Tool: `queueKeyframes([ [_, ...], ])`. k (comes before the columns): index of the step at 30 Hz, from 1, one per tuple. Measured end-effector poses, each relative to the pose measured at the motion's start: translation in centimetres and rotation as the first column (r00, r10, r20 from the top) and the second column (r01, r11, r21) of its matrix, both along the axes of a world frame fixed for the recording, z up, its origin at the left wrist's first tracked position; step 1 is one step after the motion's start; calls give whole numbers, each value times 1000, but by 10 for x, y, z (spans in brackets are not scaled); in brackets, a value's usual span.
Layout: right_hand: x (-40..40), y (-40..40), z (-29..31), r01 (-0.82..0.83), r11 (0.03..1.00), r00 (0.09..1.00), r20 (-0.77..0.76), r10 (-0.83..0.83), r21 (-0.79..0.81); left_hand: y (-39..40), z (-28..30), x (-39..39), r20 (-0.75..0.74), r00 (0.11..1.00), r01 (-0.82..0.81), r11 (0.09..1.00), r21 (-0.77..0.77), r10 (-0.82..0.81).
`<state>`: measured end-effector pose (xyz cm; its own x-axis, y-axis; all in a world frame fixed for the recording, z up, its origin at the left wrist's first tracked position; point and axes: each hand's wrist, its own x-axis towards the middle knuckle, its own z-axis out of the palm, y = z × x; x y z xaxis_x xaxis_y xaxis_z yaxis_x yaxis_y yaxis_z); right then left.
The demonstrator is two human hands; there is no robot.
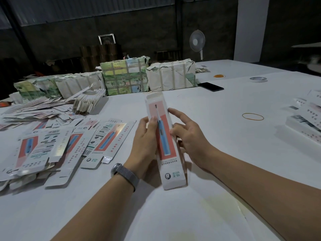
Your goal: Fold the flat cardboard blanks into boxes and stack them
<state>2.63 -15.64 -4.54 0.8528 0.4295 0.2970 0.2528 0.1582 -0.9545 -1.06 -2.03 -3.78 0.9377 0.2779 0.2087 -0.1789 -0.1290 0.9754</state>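
A long white box [171, 173] with a red panel and a blue toothbrush picture is held above the table, lengthwise away from me. My left hand [145, 145] grips its left side with the thumb across the front. My right hand [188, 136] touches its right edge, index finger stretched out and the other fingers at the side wall. Flat printed blanks [57, 145] lie spread and piled at the left. Folded boxes [305, 126] are stacked at the right edge.
Wrapped bundles [125, 76] stand along the far side of the white table [225, 153]. A black phone [210, 86], a tape roll [258, 79] and rubber bands [252, 116] lie at the right. A fan [197, 40] stands behind.
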Motion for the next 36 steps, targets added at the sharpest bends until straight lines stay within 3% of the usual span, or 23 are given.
queueKeyframes([
  [3, -3, 2, -1, -46, 998, 999, -10, 45, -35, 5, 2, 1, 61, 998, -8, 995, -103, 14],
  [9, -4, -2, 1, -53, 998, 998, -29, 52, -45, 3, 1, -1, 113, 994, 23, 990, -143, -7],
  [17, -6, 0, 3, -62, 997, 997, -43, 61, -34, 6, 1, 1, 123, 992, -23, 1000, -19, 25],
  [24, -1, 0, 3, 50, 996, 994, -101, -42, 69, -4, -5, -1, 125, 991, 36, 987, 157, -56],
  [36, 6, -3, 2, 70, 995, 986, -158, -57, 74, -4, -8, -4, 72, 991, 96, 973, 209, -113],
])
